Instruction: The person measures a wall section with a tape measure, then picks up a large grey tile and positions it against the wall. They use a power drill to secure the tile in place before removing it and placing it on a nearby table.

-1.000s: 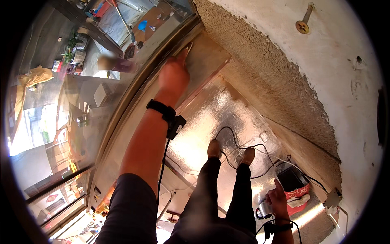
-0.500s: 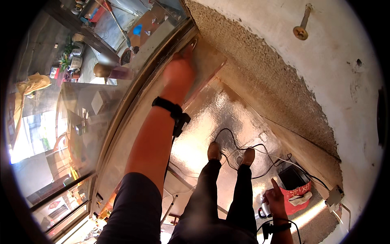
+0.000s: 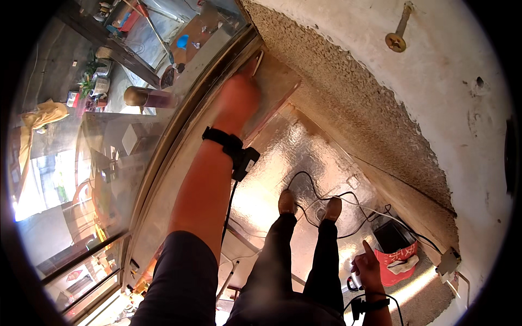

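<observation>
My left hand [image 3: 239,95] reaches up to the far corner of the window sill [image 3: 280,79], where the wooden window frame [image 3: 201,89] meets the rough wall. Its fingers are closed and blurred; a thin, pale-edged piece [image 3: 258,62] pokes out beyond them, too small to name. The left wrist wears a black strap with a small box [image 3: 246,163]. Low on the right, my right hand [image 3: 368,270] hangs with its index finger stretched out and the others curled, nothing visible in it. Behind it shows part of a silver kettle-like vessel [image 3: 354,281].
Black and white cords [image 3: 353,204] loop over the shiny floor [image 3: 261,190] around my shoes. A red bag [image 3: 399,266] with a black container [image 3: 392,236] stands by the right wall. A large screw [image 3: 399,32] juts from the white wall. Glass panes [image 3: 109,179] line the left.
My left hand has shifted slightly and its wrist has turned, bringing the small black box further into sight. My right hand has hardly moved.
</observation>
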`<state>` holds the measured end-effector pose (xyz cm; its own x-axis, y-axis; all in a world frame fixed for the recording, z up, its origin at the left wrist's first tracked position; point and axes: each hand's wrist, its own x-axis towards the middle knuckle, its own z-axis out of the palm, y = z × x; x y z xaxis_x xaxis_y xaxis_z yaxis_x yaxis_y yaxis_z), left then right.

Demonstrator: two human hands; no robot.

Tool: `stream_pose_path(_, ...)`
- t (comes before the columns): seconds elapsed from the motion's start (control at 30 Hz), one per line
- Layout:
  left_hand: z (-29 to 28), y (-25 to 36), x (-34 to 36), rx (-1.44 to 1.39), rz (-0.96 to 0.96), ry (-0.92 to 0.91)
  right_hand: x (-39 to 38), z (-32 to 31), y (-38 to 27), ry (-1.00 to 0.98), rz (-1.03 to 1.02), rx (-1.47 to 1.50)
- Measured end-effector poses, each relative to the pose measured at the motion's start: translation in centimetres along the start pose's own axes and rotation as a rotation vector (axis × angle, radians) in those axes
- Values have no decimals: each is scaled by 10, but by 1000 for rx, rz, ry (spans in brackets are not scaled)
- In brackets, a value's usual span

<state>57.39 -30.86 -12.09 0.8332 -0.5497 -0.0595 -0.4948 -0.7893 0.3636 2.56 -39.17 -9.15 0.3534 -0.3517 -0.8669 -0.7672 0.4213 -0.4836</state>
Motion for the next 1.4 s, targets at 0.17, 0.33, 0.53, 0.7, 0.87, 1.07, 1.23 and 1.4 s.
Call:
stream_pose_path(0.17,19,-7,-21,-187,224,111,1,2,-1,14,5,1)
stream_pose_path(0.33,14,-11,-2,-275,-62,59,4,0,-1,-9,-20,-63)
stream_pose_path(0.53,7,18,-21,-299,-57,-48,3,3,1,2,-15,-30)
stream_pose_path(0.7,9,4,-21,-20,67,226,6,2,0,1,-3,-33)
stream_pose_path(0.87,10,5,-11,208,-49,206,3,-2,-2,23,8,-13)
stream_pose_path(1.07,19,26,-49,-18,308,212,0,-7,-4,29,22,-1)
stream_pose_path(1.23,5,8,-14,79,-40,235,2,-12,-1,12,11,-18)
stream_pose_path(1.4,20,24,-41,79,143,120,1,-11,-3,22,23,-11)
